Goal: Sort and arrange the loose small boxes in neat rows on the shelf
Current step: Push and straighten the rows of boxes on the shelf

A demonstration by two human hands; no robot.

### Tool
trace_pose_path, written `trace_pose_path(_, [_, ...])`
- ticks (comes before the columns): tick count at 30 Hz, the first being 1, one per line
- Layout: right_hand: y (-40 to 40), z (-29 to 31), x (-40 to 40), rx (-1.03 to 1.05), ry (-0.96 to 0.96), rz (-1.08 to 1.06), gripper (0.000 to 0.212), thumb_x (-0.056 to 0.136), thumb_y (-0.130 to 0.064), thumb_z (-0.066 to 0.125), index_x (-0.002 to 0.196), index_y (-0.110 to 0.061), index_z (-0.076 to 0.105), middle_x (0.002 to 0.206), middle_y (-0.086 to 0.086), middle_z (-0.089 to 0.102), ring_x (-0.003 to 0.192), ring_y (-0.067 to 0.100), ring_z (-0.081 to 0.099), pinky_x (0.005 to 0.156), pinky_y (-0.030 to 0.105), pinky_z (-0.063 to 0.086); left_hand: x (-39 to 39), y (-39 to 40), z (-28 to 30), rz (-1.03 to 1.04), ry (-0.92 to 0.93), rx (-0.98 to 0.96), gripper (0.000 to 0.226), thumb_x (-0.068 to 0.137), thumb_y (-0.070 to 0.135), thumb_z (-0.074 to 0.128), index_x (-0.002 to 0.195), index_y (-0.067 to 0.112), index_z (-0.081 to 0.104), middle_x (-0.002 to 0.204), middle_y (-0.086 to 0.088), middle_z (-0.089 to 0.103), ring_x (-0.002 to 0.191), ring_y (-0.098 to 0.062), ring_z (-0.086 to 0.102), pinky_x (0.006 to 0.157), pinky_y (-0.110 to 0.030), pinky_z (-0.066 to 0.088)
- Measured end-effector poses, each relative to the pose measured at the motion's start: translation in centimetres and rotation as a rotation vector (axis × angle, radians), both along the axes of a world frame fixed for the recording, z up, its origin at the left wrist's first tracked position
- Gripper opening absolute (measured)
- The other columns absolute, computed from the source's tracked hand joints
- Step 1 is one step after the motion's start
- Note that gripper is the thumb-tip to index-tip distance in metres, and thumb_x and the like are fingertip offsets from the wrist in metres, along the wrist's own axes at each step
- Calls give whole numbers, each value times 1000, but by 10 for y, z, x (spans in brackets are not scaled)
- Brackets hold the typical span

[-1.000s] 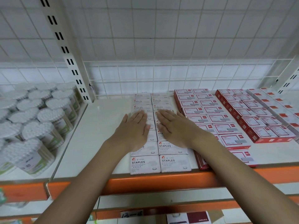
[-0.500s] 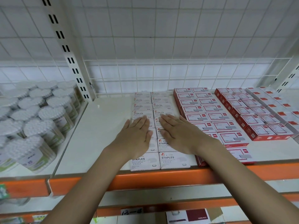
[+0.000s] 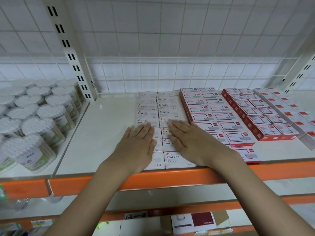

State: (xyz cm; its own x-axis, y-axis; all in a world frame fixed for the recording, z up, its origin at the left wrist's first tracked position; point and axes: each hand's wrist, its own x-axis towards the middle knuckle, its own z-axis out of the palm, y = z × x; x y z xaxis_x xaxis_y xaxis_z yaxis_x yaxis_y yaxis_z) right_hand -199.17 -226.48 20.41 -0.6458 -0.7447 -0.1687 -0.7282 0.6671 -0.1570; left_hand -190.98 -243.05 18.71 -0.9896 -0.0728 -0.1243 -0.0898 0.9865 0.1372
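Both palms flat, fingers straight: left hand [image 3: 138, 147] and right hand [image 3: 189, 143] press down on the white boxes [image 3: 163, 113], two rows mid-shelf [image 3: 105, 126], probably to level them beside the red boxes [image 3: 213, 114].

Left hand [image 3: 136, 147] and right hand [image 3: 189, 143] lie flat, fingers [image 3: 144, 129] straight, side by side on two rows of white staples boxes [image 3: 163, 106] on the shelf [image 3: 105, 126]. Right of the white rows sit rows of red boxes [image 3: 209, 108]; left of them, past bare shelf, stand cotton swab jars [image 3: 44, 114]. Below the white rows runs the shelf's orange front edge [image 3: 170, 178].
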Motion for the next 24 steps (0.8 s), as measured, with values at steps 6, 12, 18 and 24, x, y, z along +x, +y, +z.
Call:
trace_pose_path(6, [-2, -5, 12, -20, -63, 3, 53, 101, -36, 17, 149, -16, 6, 157, -4, -1, 143, 9, -3, 117, 26, -4, 4, 2, -1, 14, 12, 4, 53, 100, 37, 11, 149, 20, -3, 156, 6, -12, 142, -8, -13, 112, -28, -12])
trace_pose_path(12, [-3, -1, 17, -33, -74, 1, 53, 102, -35, 18, 149, -14, 5, 157, -3, -2, 143, 7, -5, 107, 14, -10, 4, 1, -1, 1, 12, 16, 53, 101, 36, 11, 149, 17, -3, 156, 3, -12, 142, -9, -13, 113, -28, -12])
trace_pose_path(18, [-6, 1, 18, -32, -100, -17, 54, 102, -33, 19, 148, -11, 4, 157, 0, -3, 143, 7, -6, 105, 12, -11, -1, -1, -2, -22, 8, 90, 55, 101, 35, 14, 148, 14, -2, 156, 0, -10, 142, -10, -11, 109, -21, -12])
trace_pose_path(24, [-6, 1, 18, -45, -98, -25, 54, 102, -34, 19, 149, -11, 5, 157, 0, -2, 143, 8, -5, 106, 13, -10, 4, 0, -2, 7, 21, 94, 56, 101, 37, 14, 148, 14, -4, 156, 0, -14, 142, -11, -15, 111, -26, -11])
